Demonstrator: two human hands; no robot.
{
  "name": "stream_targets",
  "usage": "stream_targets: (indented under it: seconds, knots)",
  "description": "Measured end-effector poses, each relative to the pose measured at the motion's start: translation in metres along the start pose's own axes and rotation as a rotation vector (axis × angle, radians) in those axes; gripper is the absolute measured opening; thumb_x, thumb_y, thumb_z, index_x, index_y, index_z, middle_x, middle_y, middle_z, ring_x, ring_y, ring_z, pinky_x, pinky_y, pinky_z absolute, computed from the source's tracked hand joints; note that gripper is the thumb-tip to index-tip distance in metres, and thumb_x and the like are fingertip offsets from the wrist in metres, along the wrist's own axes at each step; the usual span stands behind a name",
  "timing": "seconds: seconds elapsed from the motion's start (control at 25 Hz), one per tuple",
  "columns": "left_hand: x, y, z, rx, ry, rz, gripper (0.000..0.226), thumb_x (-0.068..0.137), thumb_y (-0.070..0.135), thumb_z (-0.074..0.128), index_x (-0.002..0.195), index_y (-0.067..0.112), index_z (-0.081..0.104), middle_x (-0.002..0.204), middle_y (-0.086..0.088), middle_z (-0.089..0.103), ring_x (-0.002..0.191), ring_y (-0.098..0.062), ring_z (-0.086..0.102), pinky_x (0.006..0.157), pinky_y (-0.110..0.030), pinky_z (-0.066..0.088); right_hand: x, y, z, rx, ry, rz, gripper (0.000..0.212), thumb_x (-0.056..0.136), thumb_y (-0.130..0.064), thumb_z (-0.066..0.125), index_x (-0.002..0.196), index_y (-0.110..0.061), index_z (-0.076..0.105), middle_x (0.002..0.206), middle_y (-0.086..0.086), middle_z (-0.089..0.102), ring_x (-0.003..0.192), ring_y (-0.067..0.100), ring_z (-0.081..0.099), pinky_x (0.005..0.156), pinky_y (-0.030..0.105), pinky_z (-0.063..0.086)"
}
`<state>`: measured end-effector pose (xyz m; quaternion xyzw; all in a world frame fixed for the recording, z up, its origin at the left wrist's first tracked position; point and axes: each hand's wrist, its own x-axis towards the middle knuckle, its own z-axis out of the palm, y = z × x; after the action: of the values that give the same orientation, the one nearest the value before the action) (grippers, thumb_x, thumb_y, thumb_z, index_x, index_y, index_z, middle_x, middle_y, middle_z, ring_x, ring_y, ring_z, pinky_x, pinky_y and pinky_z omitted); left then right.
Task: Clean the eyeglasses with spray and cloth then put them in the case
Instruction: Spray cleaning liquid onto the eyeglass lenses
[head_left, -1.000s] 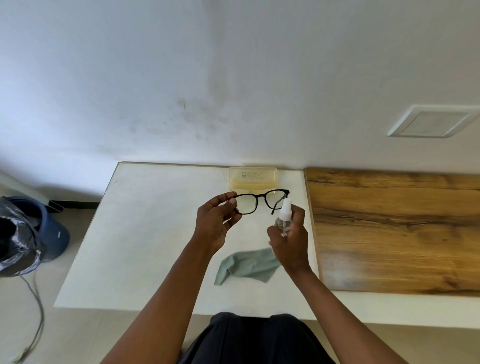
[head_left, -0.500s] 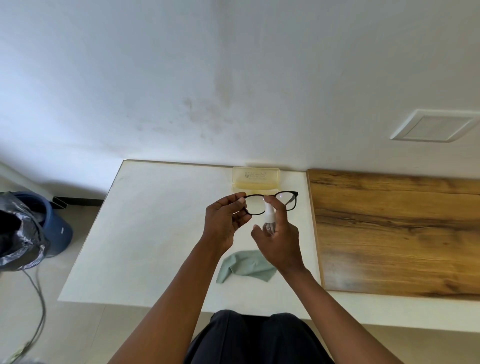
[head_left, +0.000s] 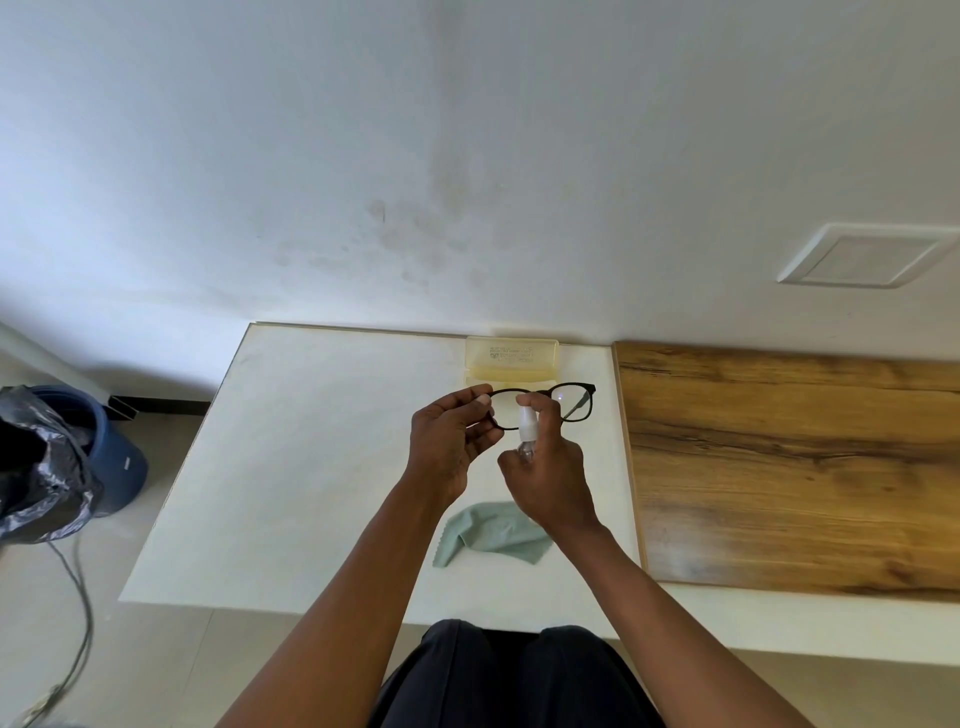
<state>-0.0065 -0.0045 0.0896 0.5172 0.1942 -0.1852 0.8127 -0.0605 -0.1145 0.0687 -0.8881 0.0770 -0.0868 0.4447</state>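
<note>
The left hand pinches the black eyeglasses at their left end, with fingers and thumb closed on the frame. The glasses are up in the air, just in front of the yellow case. The case sits open on the white worktop, at the back by the wall.

The right hand grips a small clear spray bottle. Its fingers curl round the bottle, and one finger sits on top of the white pump. The nozzle is very near the left lens.

The green cloth lies crumpled on the worktop, nearer the person than the case and under the right wrist.

The step now looks like spraying the lenses. To do it well, keep the glasses still and hold them only by the frame, so no fingers smear the glass. Point the nozzle right at the lens and give one short press. A little spray is enough; too much will drip. Then do the other lens too. The bottle is small and may be slippery, so hold it firmly. The cloth is close by for wiping next.
</note>
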Motion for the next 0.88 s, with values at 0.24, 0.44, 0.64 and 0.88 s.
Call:
stream_targets:
  seconds: [0.24,0.44,0.64,0.88]
  knots:
    - [-0.002,0.001,-0.001,-0.007,0.011,0.003,0.012,0.085,0.001,0.059,0.089,0.006,0.070,0.069,-0.008,0.061,0.059,-0.017,0.059,0.058,-0.025,0.056,0.000,0.004,-0.009,-0.014,0.084,0.018,0.056,0.073,-0.002,0.054,0.123,-0.021,0.038,0.071,0.005,0.056,0.057,0.021,0.052,0.055,0.025,0.040]
    - [-0.001,0.003,-0.003,-0.049,0.029,-0.004,0.015,0.085,0.001,0.059,0.082,0.009,0.072,0.067,-0.007,0.062,0.060,-0.017,0.059,0.058,-0.025,0.056,0.004,0.014,-0.027,-0.011,0.174,0.061,0.057,0.072,0.000,0.055,0.121,-0.023,0.038,0.080,0.010,0.057,0.056,0.022,0.051,0.047,0.015,0.033]
    - [0.000,0.004,-0.005,-0.069,0.038,-0.009,0.016,0.085,0.001,0.058,0.083,0.009,0.071,0.067,-0.008,0.061,0.061,-0.017,0.058,0.059,-0.025,0.057,0.012,0.016,-0.035,0.018,0.187,0.056,0.054,0.071,0.001,0.053,0.117,-0.023,0.037,0.072,0.006,0.052,0.048,0.020,0.048,0.049,0.020,0.038]
    - [0.001,0.006,-0.008,-0.076,0.035,-0.007,0.015,0.085,0.000,0.058,0.084,0.008,0.071,0.068,-0.009,0.061,0.061,-0.018,0.058,0.060,-0.026,0.057,0.014,0.018,-0.037,0.070,0.250,0.077,0.058,0.071,0.000,0.054,0.118,-0.030,0.036,0.058,-0.001,0.049,0.044,0.025,0.053,0.047,0.037,0.052]
